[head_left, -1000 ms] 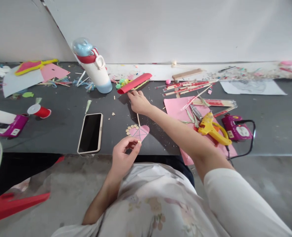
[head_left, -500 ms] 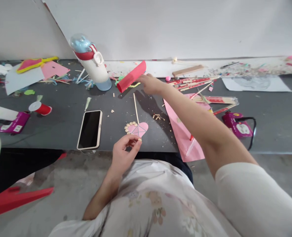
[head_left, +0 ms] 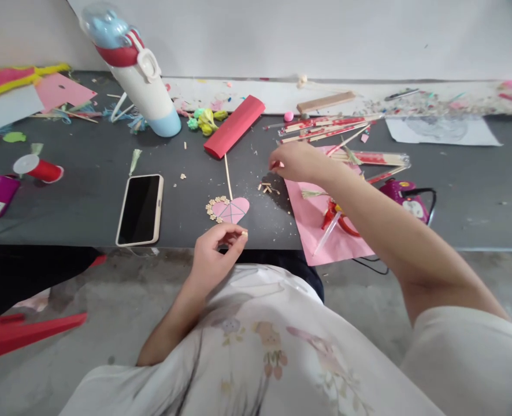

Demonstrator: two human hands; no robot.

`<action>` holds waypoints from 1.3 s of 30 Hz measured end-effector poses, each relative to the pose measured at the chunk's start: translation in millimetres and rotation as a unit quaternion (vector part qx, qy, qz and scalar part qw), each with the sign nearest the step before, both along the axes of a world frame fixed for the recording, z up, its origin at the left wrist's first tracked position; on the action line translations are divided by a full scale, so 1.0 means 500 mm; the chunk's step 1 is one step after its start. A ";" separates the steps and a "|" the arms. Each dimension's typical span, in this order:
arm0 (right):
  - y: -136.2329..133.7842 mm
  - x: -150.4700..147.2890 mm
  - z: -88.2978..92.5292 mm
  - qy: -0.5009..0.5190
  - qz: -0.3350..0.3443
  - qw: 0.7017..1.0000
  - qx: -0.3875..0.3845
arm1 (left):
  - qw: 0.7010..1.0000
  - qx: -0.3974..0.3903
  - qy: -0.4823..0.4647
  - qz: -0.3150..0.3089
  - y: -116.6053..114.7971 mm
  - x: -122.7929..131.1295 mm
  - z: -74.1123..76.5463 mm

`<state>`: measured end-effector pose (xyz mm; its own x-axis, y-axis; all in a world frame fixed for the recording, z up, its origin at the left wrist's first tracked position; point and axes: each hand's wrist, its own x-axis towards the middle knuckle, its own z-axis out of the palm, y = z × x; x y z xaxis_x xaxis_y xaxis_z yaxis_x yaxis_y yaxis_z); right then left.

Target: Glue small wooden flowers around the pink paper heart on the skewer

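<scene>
1. Spreading under the work, the dark grey table (head_left: 182, 211) holds everything.
2. The pink paper sheet (head_left: 310, 219) lies partly beneath the right forearm.
3. The right hand (head_left: 297, 162) hangs near that sheet's far left corner, fingers curled; whether they hold anything, I cannot tell.
4. The left hand (head_left: 216, 248) is at the table's front edge, thumb and forefinger pinched.
5. The pink heart (head_left: 238, 207) lies just beyond it, right lobe unbordered.
6. Flower-shaped pieces (head_left: 212, 209) line the left lobe, so the edging looks about half done.
7. A small pale piece (head_left: 244, 233) sits in the left pinch, not yet placed.
</scene>
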<state>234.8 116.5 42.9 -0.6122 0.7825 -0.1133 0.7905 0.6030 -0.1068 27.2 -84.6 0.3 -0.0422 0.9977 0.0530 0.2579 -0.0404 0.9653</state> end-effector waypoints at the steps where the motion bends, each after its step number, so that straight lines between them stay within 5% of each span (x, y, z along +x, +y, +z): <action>1: -0.010 0.009 -0.002 -0.001 -0.008 1.000 -0.001 | 1.000 0.003 0.002 -0.001 -0.001 0.001 0.000; 9: -0.070 0.065 -0.015 0.030 -0.082 0.996 0.009 | 1.000 0.005 0.018 -0.001 0.002 0.018 -0.014; 14: -0.113 0.089 -0.005 0.045 -0.105 0.993 0.000 | 0.992 -0.010 0.122 -0.006 0.026 0.026 -0.014; 22: -0.193 0.143 -0.008 0.088 -0.159 0.983 -0.015 | 0.927 0.007 0.368 -0.077 0.111 0.078 0.017; 29: -0.252 0.166 -0.019 0.153 -0.168 0.974 -0.021 | 0.884 0.013 0.445 -0.141 0.148 0.122 0.010; 34: -0.279 0.179 -0.033 0.194 -0.149 0.969 -0.025 | 0.897 0.001 0.433 -0.084 0.158 0.111 0.014; 39: -0.301 0.182 -0.048 0.235 -0.140 0.961 -0.039 | 0.876 -0.018 0.482 -0.012 0.191 0.096 0.031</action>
